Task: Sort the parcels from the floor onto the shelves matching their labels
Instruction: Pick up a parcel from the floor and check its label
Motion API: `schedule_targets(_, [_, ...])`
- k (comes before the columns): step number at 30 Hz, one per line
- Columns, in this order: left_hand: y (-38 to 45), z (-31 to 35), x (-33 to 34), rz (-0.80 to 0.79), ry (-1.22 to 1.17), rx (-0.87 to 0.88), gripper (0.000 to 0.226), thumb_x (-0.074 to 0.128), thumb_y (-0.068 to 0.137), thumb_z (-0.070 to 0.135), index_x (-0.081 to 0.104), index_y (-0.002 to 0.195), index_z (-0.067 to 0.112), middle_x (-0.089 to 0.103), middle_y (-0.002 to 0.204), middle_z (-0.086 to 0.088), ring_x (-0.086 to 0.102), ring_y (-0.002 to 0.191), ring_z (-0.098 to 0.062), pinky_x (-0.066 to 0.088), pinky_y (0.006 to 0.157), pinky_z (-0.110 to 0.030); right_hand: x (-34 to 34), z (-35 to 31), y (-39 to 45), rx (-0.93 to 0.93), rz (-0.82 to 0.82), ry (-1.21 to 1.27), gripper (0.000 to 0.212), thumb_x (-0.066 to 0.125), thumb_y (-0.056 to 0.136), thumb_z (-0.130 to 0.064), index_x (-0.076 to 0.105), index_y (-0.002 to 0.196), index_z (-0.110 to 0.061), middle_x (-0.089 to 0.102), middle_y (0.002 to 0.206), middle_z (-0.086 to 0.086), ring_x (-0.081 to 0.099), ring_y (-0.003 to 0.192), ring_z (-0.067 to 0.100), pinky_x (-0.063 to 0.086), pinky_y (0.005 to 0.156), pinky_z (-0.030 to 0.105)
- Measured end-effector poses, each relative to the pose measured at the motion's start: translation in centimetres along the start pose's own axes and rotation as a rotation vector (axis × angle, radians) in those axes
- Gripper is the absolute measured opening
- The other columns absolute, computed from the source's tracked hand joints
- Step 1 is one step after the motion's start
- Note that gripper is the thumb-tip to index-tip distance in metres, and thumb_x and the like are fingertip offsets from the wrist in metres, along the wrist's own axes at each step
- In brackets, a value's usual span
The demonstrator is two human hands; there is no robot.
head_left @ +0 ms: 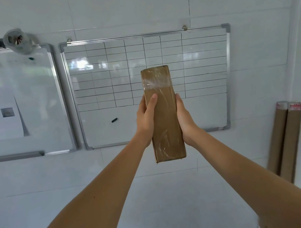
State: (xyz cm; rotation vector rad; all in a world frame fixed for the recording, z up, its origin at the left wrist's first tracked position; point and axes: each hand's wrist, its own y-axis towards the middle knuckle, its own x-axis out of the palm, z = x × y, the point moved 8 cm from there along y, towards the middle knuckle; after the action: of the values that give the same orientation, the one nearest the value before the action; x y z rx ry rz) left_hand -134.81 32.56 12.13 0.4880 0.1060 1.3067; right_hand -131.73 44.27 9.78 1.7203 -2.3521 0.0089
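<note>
A long brown cardboard parcel, wrapped in clear tape, is held upright at arm's length in front of a white tiled wall. My left hand grips its left edge, thumb across the front face. My right hand clasps its right edge at about the same height. No label shows on the side facing me. Neither shelves nor floor parcels are in view.
A gridded whiteboard hangs on the wall right behind the parcel, with a second whiteboard carrying a paper sheet to its left. Two brown cardboard tubes lean against the wall at the right.
</note>
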Motion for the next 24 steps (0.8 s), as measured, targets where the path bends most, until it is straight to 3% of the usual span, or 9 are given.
schedule_targets(6, [0.1,0.0,-0.6,0.004,0.049,0.031,0.052,0.057,0.093,0.055,0.056,0.137,0.028,0.07,0.119,0.001,0.068,0.108,-0.019,0.059,0.091,-0.038,0.2,0.3,0.2,-0.016,0.019,-0.018,0.054,0.026,0.103,-0.067,0.068,0.112,-0.032,0.075,0.113,0.007,0.072,0.102,0.026,0.057,0.072,0.036])
schedule_targets(10, [0.8,0.1,-2.0,0.109,0.137,0.057,0.045,0.055,0.095,0.052,0.064,0.13,0.026,0.072,0.115,0.002,0.067,0.106,-0.017,0.054,0.095,-0.036,-0.9,-0.2,-0.1,-0.086,0.141,-0.043,0.042,0.025,0.106,-0.06,0.061,0.103,-0.039,0.069,0.097,0.0,0.064,0.082,0.014,0.054,0.065,0.027])
schedule_targets(13, [1.4,-0.1,-3.6,0.189,0.142,0.033,0.041,0.056,0.098,0.043,0.057,0.136,0.027,0.068,0.116,-0.002,0.062,0.106,-0.02,0.049,0.096,-0.035,-2.0,0.1,0.8,-0.179,0.245,-0.147,0.038,0.036,0.089,-0.065,0.069,0.084,-0.05,0.072,0.11,0.01,0.07,0.102,0.03,0.057,0.094,0.05])
schedule_targets(15, [1.3,-0.7,-4.0,0.213,0.077,-0.012,0.039,0.053,0.101,0.037,0.052,0.139,0.028,0.065,0.11,0.0,0.058,0.101,-0.017,0.045,0.091,-0.031,-2.3,0.4,1.7,-0.267,0.27,-0.228,0.035,0.035,0.081,-0.069,0.067,0.078,-0.057,0.068,0.116,0.013,0.066,0.109,0.035,0.051,0.102,0.057])
schedule_targets(17, [0.8,-1.4,-3.7,0.202,0.006,-0.063,0.047,0.052,0.099,0.046,0.049,0.143,0.029,0.062,0.122,0.002,0.056,0.107,-0.014,0.044,0.095,-0.031,-1.9,-0.1,0.8,-0.317,0.305,-0.291,0.04,0.035,0.088,-0.068,0.072,0.096,-0.052,0.063,0.119,0.013,0.059,0.115,0.034,0.044,0.108,0.056])
schedule_targets(19, [0.6,-2.0,-3.1,0.147,-0.036,-0.085,0.075,0.06,0.083,0.068,0.047,0.145,0.027,0.061,0.134,0.004,0.059,0.118,-0.017,0.047,0.102,-0.036,-1.6,-0.9,-0.1,-0.384,0.319,-0.294,0.038,0.041,0.103,-0.051,0.074,0.118,-0.037,0.053,0.112,0.009,0.05,0.111,0.027,0.039,0.11,0.047])
schedule_targets(20, [0.5,-2.4,-2.9,0.116,-0.05,-0.093,0.083,0.064,0.078,0.07,0.045,0.145,0.025,0.063,0.133,0.002,0.062,0.117,-0.019,0.052,0.098,-0.037,-1.5,-1.2,-0.1,-0.402,0.308,-0.289,0.037,0.042,0.107,-0.043,0.073,0.124,-0.03,0.046,0.113,0.007,0.044,0.112,0.025,0.036,0.108,0.04])
schedule_targets(22, [0.5,-2.6,-2.8,0.09,-0.044,-0.081,0.073,0.071,0.082,0.057,0.043,0.141,0.025,0.067,0.125,0.0,0.068,0.107,-0.017,0.057,0.082,-0.032,-1.4,-1.2,0.3,-0.407,0.277,-0.319,0.036,0.042,0.109,-0.038,0.068,0.131,-0.026,0.038,0.119,0.003,0.039,0.121,0.024,0.033,0.103,0.031])
schedule_targets(24, [0.7,-2.9,-3.1,0.087,-0.043,-0.08,0.076,0.077,0.079,0.049,0.042,0.143,0.027,0.069,0.123,-0.001,0.07,0.103,-0.018,0.06,0.084,-0.036,-1.3,-1.6,0.0,-0.472,0.269,-0.374,0.039,0.041,0.109,-0.036,0.055,0.145,-0.031,0.037,0.122,0.001,0.043,0.126,0.024,0.038,0.107,0.035])
